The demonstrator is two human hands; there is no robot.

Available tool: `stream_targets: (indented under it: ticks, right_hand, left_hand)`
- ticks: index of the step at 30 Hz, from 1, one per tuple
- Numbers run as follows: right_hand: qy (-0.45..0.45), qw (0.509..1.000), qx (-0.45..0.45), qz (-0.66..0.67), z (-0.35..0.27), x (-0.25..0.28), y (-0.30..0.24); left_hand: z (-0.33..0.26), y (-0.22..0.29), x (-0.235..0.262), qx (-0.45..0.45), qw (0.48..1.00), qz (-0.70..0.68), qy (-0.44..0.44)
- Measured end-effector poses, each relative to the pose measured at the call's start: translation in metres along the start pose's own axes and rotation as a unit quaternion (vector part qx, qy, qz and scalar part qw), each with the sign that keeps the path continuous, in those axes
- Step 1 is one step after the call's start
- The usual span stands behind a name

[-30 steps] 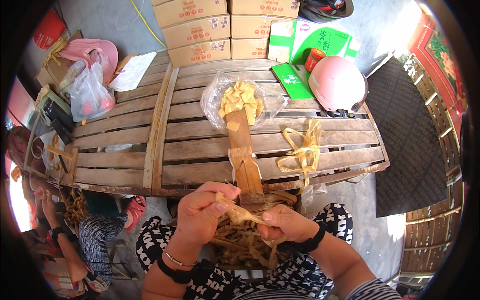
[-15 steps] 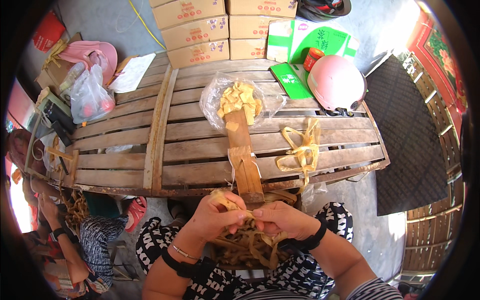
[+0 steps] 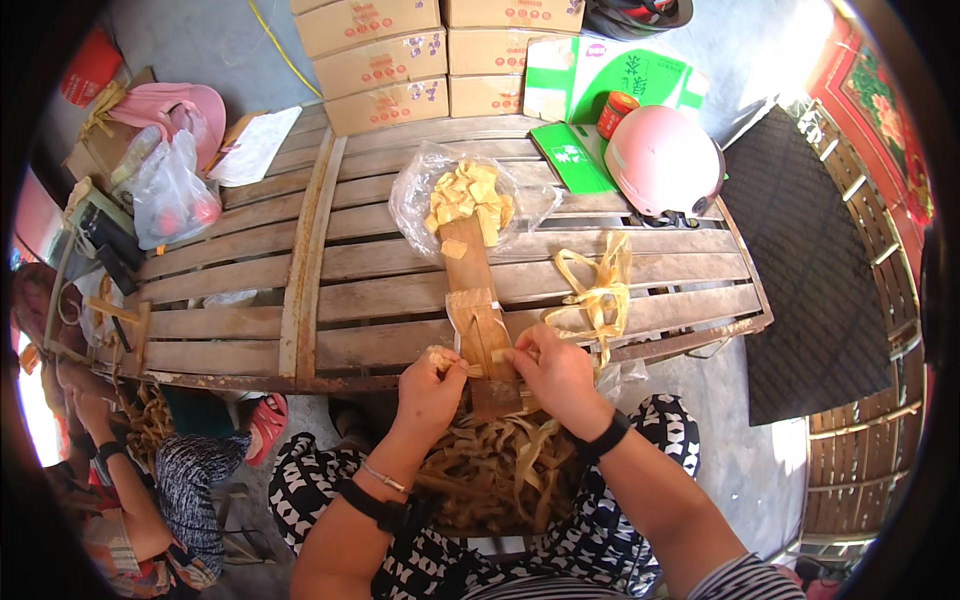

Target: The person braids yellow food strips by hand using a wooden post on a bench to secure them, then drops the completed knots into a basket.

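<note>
A narrow wooden board [image 3: 470, 270] lies across the slatted table, its near end jutting past the front edge over my lap. My left hand [image 3: 428, 398] is closed at the board's left side around a bunched pale-yellow strip [image 3: 474, 370], whose end shows by the thumb. On the right side, my right hand [image 3: 560, 382] pinches a small pale bit of the same material against the board. Folded yellow pieces [image 3: 466, 195] are heaped in a clear plastic bag [image 3: 407, 195] at the far end. Below my hands sits a pile of tan, leathery-looking strips [image 3: 500, 470].
Yellow plastic ties [image 3: 600, 285] lie right of the board. A pink helmet [image 3: 665, 160], a red can [image 3: 616, 113] and green cardboard [image 3: 572, 160] stand farther back, beside stacked cartons [image 3: 390, 90]. At left are a plastic bag [image 3: 175, 195] and another person's arm [image 3: 130, 490].
Both hands have moved up from over the strip pile to the board's near end and spread apart. The strip they held together is now at the board. The view has shifted slightly.
</note>
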State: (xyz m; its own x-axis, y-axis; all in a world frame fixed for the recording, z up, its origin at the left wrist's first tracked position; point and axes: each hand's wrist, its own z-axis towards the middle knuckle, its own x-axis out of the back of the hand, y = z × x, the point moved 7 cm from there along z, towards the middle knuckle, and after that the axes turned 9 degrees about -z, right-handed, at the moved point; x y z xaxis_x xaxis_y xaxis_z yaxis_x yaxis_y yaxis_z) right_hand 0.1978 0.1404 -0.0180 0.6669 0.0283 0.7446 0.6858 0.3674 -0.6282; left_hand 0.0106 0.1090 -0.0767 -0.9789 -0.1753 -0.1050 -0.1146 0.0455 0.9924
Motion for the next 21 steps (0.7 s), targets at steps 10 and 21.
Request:
stream_targets:
  ticks: [10, 21]
  right_hand:
    - [0.065, 0.955, 0.287, 0.042, -0.031, 0.028, -0.088]
    - [-0.083, 0.960, 0.112, 0.242, -0.021, 0.051, -0.077]
  left_hand:
    - [-0.050, 0.068, -0.030, -0.121, 0.987, 0.042, -0.092]
    - [-0.102, 0.092, -0.070, 0.223, 0.834, -0.163, -0.477]
